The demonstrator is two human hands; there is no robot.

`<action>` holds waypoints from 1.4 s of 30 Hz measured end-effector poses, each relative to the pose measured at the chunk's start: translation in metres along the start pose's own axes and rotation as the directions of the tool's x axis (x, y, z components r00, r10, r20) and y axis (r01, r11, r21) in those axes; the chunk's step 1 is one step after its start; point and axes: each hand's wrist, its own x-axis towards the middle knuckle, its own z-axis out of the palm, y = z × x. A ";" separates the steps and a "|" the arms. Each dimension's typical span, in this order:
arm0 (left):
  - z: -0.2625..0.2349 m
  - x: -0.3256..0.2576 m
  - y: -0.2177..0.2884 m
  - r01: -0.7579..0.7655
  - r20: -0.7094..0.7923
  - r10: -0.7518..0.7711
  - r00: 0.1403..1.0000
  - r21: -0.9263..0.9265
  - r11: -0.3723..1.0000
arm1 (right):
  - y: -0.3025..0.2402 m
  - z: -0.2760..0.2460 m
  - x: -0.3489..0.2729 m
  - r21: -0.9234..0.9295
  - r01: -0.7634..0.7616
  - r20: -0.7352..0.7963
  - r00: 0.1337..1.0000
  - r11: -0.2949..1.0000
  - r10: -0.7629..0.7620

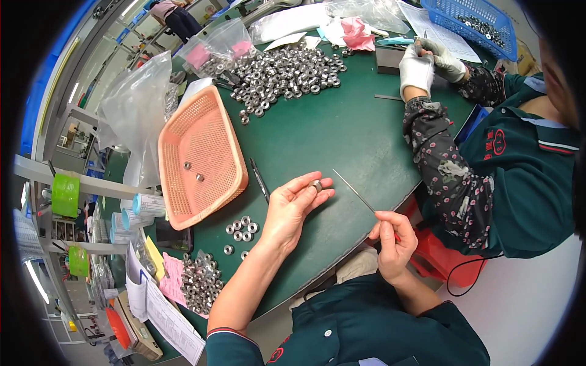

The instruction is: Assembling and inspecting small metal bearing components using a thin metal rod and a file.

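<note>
Between the thumb and fingers of my left hand (295, 204) is a small metal ring (315, 185), held over the green table (305, 140). My right hand (394, 241) grips a thin metal rod tool (354, 191) near its red end; its slim tip points up and left, apart from the ring. Left of my left hand lies a black pen-like tool (260, 180). Several similar metal rings (242, 228) sit in a small group beside my left forearm. A pink mesh basket (235, 152) stands farther left with two rings in it.
A large heap of metal rings (287, 73) covers the far table, with plastic bags around it. Another pile (201, 283) lies at near left by papers (174, 326). At right a co-worker's gloved hands (417, 73) work beside a grey block (390, 60) and a blue basket (470, 12).
</note>
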 end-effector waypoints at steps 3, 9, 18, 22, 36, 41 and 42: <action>0.004 -0.004 0.008 -0.027 -0.016 0.026 1.000 -0.041 0.999 | -0.009 -0.001 0.007 -0.009 -0.014 0.014 1.000 1.000 0.015; 0.005 -0.008 0.028 0.000 -0.055 -0.006 0.998 -0.109 0.994 | -0.035 0.006 0.029 -0.068 -0.071 0.108 0.991 0.995 0.078; -0.005 -0.025 0.042 -0.077 -0.206 0.052 0.977 -0.117 0.990 | -0.062 0.024 0.067 -0.145 0.125 0.394 0.917 0.981 -0.059; -0.011 -0.029 0.037 -0.085 -0.225 0.053 0.973 -0.135 0.987 | -0.061 0.028 0.067 -0.139 0.122 0.423 0.904 0.983 -0.052; -0.026 -0.033 0.024 0.009 -0.092 -0.047 0.995 -0.372 0.928 | -0.060 0.022 0.060 -0.262 0.099 0.257 0.966 0.960 -0.029; -0.028 -0.033 0.023 0.072 -0.003 -0.082 0.997 -0.456 0.887 | -0.060 0.024 0.062 -0.232 0.027 0.269 0.962 0.972 0.037; -0.029 -0.033 0.022 0.086 0.016 -0.089 0.996 -0.470 0.878 | -0.059 0.025 0.060 -0.222 0.010 0.277 0.959 0.975 0.054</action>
